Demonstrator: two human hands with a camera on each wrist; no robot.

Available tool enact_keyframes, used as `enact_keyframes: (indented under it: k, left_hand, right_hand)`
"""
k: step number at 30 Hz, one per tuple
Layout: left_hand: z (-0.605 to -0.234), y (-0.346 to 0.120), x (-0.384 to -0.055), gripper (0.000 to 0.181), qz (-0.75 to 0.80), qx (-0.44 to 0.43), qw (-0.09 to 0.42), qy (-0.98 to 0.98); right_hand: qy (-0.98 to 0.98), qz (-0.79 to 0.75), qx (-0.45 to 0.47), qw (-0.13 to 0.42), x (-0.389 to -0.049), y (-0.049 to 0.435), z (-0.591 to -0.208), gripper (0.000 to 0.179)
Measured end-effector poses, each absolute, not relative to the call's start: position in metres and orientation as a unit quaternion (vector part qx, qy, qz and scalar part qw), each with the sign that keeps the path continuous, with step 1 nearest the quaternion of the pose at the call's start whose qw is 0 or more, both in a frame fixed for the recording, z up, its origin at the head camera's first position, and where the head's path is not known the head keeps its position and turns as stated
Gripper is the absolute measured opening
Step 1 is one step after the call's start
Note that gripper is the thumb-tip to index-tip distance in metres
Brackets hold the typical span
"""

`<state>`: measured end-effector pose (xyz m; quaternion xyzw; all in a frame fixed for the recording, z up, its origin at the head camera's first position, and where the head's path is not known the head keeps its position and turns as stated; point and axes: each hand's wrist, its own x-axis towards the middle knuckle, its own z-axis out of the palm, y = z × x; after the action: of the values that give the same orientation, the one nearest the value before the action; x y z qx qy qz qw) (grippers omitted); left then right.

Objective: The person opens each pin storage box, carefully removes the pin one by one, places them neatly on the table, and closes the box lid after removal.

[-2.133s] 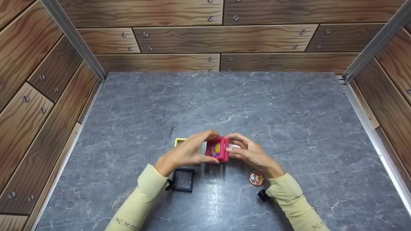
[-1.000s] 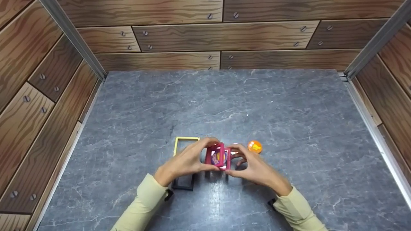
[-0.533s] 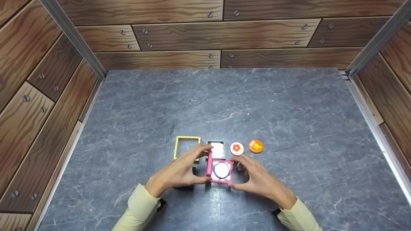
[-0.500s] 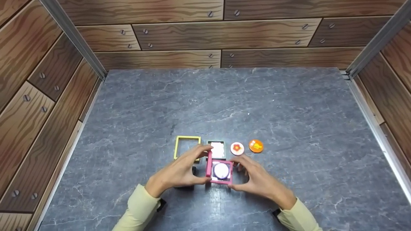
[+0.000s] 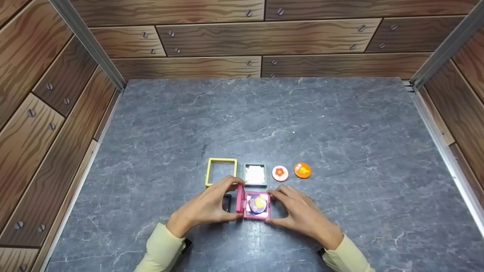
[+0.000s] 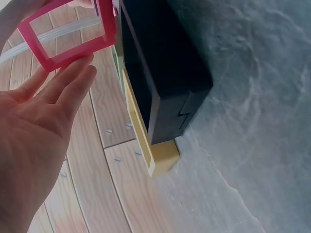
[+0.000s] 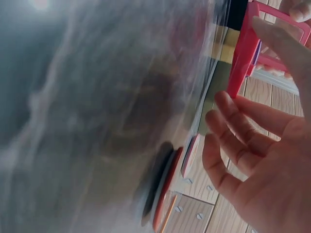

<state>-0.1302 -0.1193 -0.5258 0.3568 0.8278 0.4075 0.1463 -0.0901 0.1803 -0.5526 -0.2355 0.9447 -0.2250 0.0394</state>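
Observation:
A pink hinged display frame (image 5: 257, 217) stands unfolded on the table in the head view, its lid (image 5: 239, 200) raised on the left. On the clear film of its base lies a round purple badge (image 5: 258, 204) with a yellow figure. My left hand (image 5: 204, 206) pinches the lid between thumb and fingers; the left wrist view shows the same pink lid (image 6: 73, 56). With thumb and fingertips my right hand (image 5: 302, 215) grips the base's right side. Its other fingers (image 7: 218, 165) are loosely bent in the right wrist view.
A yellow frame (image 5: 222, 159) and a grey-green frame (image 5: 266, 175) lie behind the hands. Right of them are a flower badge (image 5: 280, 173) and an orange badge (image 5: 302, 170). A black frame (image 5: 227, 204) is partly under my left hand. A red-edged disc (image 7: 170, 187) lies near my right hand.
The pink frame, held up with its halves nearly together, has come down toward me and been opened, its lid swung left. The purple badge now faces up on the base.

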Motion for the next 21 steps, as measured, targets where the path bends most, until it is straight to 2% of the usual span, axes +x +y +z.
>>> enact_keyframes:
  k: [16, 21]
  left_hand:
    - [-0.530, -0.120, -0.129, 0.076, 0.382, 0.363, 0.139, 0.838]
    - [-0.532, -0.120, -0.128, 0.075, 0.368, 0.361, 0.136, 0.846]
  right_hand:
    - [0.957, -0.171, -0.236, 0.005, -0.089, 0.168, -0.557, 0.074]
    - [0.960, -0.164, -0.227, 0.009, -0.088, 0.166, -0.557, 0.074]
